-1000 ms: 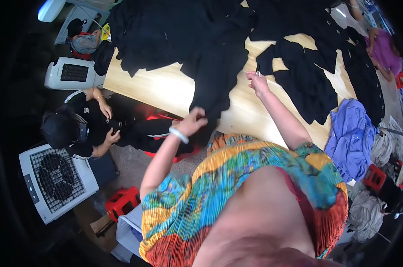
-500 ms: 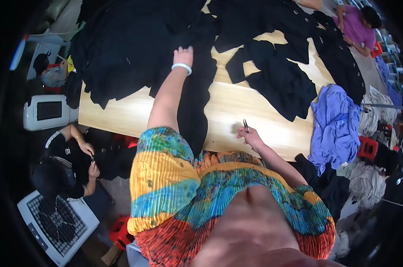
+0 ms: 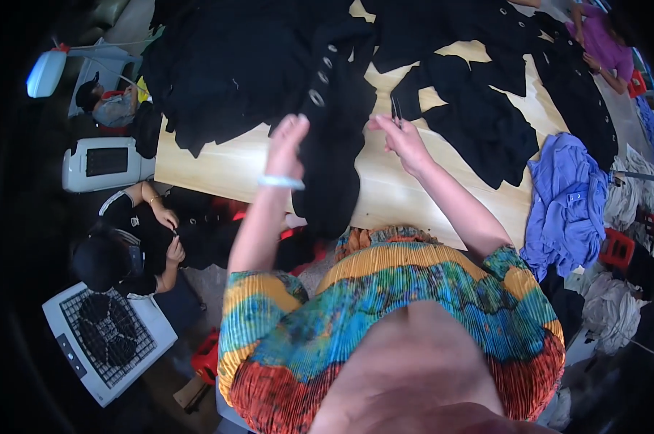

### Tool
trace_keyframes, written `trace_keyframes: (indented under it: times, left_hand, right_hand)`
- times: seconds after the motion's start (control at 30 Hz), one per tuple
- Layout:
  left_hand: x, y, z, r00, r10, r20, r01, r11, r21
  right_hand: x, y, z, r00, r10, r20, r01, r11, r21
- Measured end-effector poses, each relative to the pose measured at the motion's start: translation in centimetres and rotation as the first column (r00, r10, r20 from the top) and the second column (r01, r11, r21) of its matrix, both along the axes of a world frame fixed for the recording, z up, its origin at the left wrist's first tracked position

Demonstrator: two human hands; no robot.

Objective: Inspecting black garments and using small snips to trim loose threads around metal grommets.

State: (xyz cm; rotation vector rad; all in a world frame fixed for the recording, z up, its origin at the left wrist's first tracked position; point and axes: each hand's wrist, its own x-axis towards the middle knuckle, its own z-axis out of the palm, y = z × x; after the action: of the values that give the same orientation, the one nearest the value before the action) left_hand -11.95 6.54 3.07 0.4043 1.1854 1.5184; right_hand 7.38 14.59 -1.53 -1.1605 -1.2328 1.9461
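A black garment piece (image 3: 334, 152) with a row of metal eyelets lies lengthwise in front of me, its near end hanging over the table edge. At its left edge is my left hand (image 3: 288, 145), with a pale bangle on the wrist. Motion smears its fingers, so whether they grip the cloth is unclear. On the other side, my right hand (image 3: 405, 145) is closed around small metal thread snips (image 3: 396, 108), their tips pointing away from me. That hand hovers over the right edge of the black piece.
A wooden table (image 3: 406, 202) carries more black cloth (image 3: 225, 72) and, at right, a heap of blue-violet garments (image 3: 567, 202). To the left, a person (image 3: 124, 246) handles dark cloth beside a white fan unit (image 3: 110, 340). Another person in purple (image 3: 605, 43) is at far right.
My left hand has drawn back toward me from the far cloth. My right hand has moved farther forward with the snips. A row of eyelets now shows on the black piece.
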Motion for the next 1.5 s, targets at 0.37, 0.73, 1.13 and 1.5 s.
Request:
trace_keyframes:
  times: [0.37,0.73,1.13,1.5]
  left_hand:
    - [8.9,-5.5,-5.6,0.822,-0.519,-0.235,0.506,0.854,-0.118]
    - [7.5,14.7,-9.5,0.914,-0.364,-0.176,0.207,0.795,-0.57]
    - [11.2,5.9,14.6,0.622,-0.701,-0.349,0.78,0.591,0.205]
    - [9.5,-0.2,7.6,0.675,-0.717,0.176,0.702,0.697,0.147]
  right_hand:
    - [3.3,-4.0,-4.4,0.917,0.213,0.338,-0.289,0.937,0.194]
    - [8.5,-6.0,10.2,0.822,0.408,0.398,-0.534,0.795,0.288]
    - [14.1,-5.8,20.2,0.838,0.546,-0.009,-0.399,0.624,0.672]
    - [9.8,0.2,12.7,0.929,0.358,-0.097,-0.297,0.874,0.384]
